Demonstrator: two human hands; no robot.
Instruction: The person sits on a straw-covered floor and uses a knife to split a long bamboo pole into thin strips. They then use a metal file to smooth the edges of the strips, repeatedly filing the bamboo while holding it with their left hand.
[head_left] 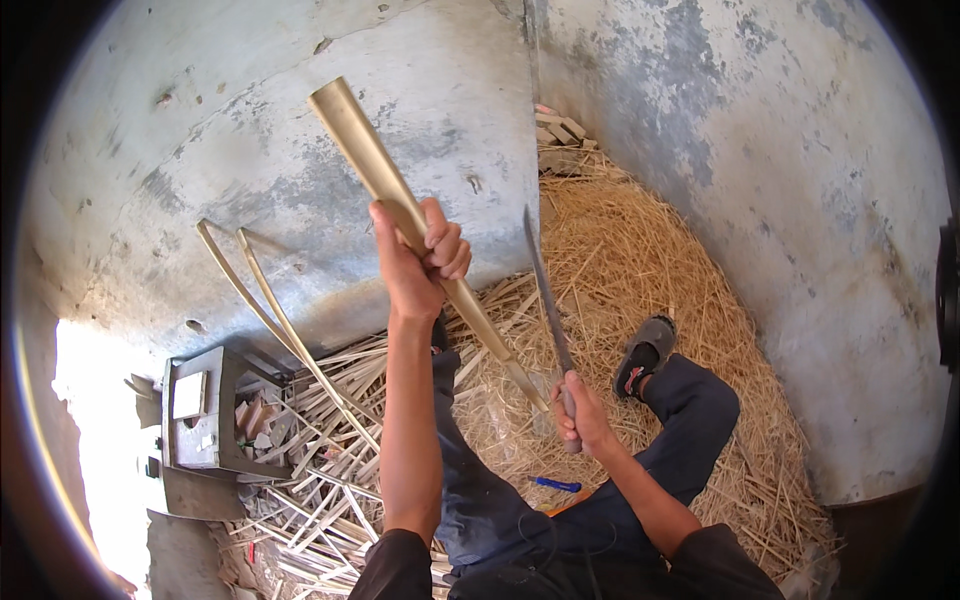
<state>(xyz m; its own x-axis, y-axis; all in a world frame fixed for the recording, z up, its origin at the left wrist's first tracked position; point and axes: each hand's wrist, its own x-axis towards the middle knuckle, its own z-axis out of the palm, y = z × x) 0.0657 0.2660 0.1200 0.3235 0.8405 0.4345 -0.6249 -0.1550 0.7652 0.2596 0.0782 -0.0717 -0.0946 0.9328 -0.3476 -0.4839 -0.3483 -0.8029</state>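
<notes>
My left hand [420, 258] is wrapped round a long yellowish split bamboo piece [365, 155], which slants from upper left down toward my lap. Its upper end is broad and slightly hollowed, while the lower end narrows near my right hand. In my right hand [585, 412] is a long, dark-bladed knife [548, 305], gripped by its handle. The blade points up and away from me, just right of the bamboo. A visible gap separates blade and bamboo along most of their length.
Straw-like shavings [620, 240] cover the floor. Two long bamboo strips [290, 335] lean against the left wall, beside a grey box [200, 450] of scraps. A blue-handled tool [555, 484] lies between my legs. Bricks [560, 130] sit in the far corner.
</notes>
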